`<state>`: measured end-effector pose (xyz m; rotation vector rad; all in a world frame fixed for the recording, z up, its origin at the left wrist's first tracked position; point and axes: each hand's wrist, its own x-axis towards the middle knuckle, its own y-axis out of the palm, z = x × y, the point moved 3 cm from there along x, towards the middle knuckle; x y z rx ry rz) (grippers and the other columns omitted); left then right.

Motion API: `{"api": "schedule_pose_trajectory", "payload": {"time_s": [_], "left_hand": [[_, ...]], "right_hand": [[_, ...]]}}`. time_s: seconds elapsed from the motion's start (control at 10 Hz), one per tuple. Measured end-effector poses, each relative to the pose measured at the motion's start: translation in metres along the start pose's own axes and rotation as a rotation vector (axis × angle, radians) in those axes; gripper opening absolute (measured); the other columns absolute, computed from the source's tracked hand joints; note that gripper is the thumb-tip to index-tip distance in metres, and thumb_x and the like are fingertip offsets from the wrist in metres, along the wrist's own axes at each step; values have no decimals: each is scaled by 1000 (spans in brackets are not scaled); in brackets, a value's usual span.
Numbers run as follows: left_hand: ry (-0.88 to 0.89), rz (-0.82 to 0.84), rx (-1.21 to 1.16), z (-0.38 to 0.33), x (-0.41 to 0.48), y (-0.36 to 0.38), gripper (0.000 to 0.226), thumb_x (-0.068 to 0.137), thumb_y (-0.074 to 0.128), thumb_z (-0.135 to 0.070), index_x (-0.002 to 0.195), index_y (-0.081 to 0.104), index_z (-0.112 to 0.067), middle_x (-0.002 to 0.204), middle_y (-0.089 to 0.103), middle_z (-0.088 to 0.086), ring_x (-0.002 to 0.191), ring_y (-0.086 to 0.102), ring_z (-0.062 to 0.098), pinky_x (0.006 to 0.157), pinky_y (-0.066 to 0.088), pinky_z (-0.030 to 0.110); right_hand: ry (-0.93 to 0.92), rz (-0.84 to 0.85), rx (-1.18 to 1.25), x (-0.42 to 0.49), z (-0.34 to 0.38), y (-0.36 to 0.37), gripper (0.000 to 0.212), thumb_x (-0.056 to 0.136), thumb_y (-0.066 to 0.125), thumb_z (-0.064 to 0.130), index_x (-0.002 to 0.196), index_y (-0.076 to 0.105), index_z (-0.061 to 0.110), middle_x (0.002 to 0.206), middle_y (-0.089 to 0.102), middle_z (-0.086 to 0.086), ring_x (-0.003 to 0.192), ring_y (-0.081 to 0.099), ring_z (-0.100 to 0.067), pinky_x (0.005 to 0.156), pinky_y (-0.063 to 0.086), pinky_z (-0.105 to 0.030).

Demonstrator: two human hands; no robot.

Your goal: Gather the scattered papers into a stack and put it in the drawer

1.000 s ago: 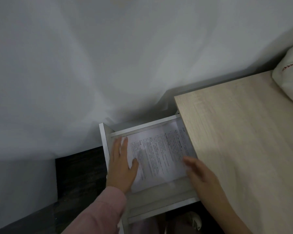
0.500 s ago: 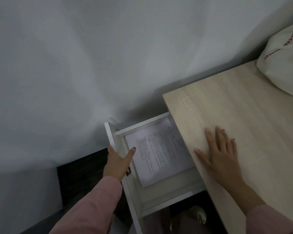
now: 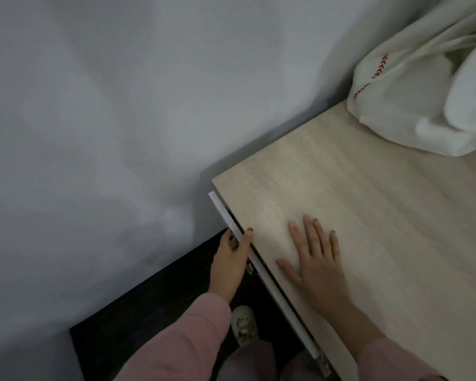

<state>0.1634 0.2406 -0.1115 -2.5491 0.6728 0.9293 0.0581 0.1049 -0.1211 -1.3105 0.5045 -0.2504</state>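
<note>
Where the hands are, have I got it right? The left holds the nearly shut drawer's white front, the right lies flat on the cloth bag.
Not quite: the right hand lies flat on the wooden desktop, apart from the cloth bag. The left hand does hold the drawer's white front. The head view shows it.
</note>
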Motion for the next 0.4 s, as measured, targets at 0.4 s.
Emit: {"api": "schedule_pose_trajectory", "payload": {"time_s": [0.4], "left_hand": [[-71,54,-191,-9,10,16,17,96,44,-29,112,49,-27,107,59,-7,97,57,12,78,50,25]], "right_hand": [[7,183,460,2,-10,-30,58,95,37,43,147,16,28,155,-1,6,144,1,-8,117,2,-26]]}}
